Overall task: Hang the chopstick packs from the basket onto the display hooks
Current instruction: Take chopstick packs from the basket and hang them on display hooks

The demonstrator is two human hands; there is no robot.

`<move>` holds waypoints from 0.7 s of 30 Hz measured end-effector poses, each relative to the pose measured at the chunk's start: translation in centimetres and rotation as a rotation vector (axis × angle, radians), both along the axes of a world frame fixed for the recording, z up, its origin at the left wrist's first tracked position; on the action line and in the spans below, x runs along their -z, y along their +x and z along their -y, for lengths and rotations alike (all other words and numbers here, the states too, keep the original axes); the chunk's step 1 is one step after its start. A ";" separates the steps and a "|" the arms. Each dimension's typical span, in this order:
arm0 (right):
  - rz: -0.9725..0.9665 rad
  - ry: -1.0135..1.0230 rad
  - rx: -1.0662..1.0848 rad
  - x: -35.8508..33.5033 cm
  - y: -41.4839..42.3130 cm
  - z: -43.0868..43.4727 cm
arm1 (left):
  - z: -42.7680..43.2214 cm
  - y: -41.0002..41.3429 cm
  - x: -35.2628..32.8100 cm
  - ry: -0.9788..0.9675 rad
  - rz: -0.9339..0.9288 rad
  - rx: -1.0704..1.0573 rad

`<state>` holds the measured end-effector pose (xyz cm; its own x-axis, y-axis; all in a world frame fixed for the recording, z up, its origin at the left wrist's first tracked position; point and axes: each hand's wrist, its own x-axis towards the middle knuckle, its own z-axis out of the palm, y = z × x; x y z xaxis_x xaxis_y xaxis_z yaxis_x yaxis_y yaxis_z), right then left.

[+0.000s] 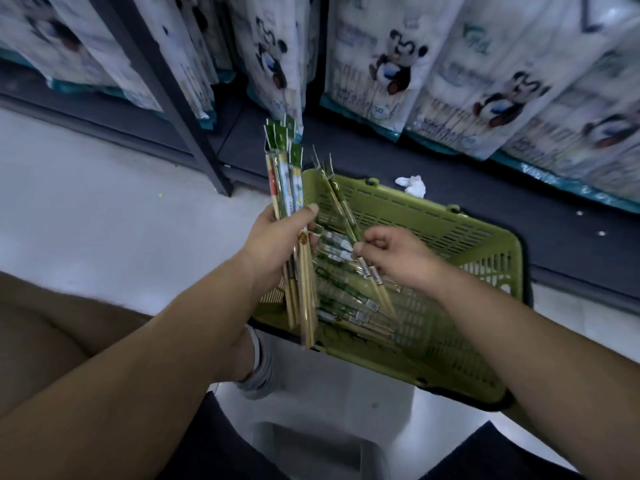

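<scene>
Evidently the person is crouched low so that the green basket [450, 216] on the floor sits right under both hands. The left hand [277, 237] grips a bundle of chopstick packs [285, 178] upright with the green header cards on top. Its fingers wrap round the middle and the thumb presses across the front. I'd say it serves as the collecting hand, with the hanging ends lined up together for the hooks. The right hand [394, 258] is over the basket, thumb and forefinger pinched together on a couple of thin packs [337, 199] that slant up past the far rim, the other fingers loosely curled. More loose packs [346, 306] lie heaped on the basket floor. No hooks show from here, only panda-printed bags [391, 64] on the shelves behind and a crumpled tissue [412, 184] on the dark shelf base.
</scene>
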<state>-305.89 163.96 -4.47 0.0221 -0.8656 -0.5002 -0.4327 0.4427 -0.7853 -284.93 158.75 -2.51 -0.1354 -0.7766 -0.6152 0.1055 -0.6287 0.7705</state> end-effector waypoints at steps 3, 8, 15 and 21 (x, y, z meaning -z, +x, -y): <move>0.138 -0.083 0.153 -5.1 1.0 0.2 | -0.5 -2.0 -2.6 -0.065 -0.148 0.095; 0.001 -0.374 0.282 -12.7 2.0 0.2 | 0.3 -5.0 -9.4 -0.241 -0.281 0.081; -0.059 -0.586 0.317 -21.9 0.8 -1.0 | 1.3 -5.4 -17.9 -0.548 -0.229 0.202; 0.031 -0.832 0.428 -30.8 -1.5 1.1 | 3.0 -5.8 -25.2 -0.725 -0.254 0.319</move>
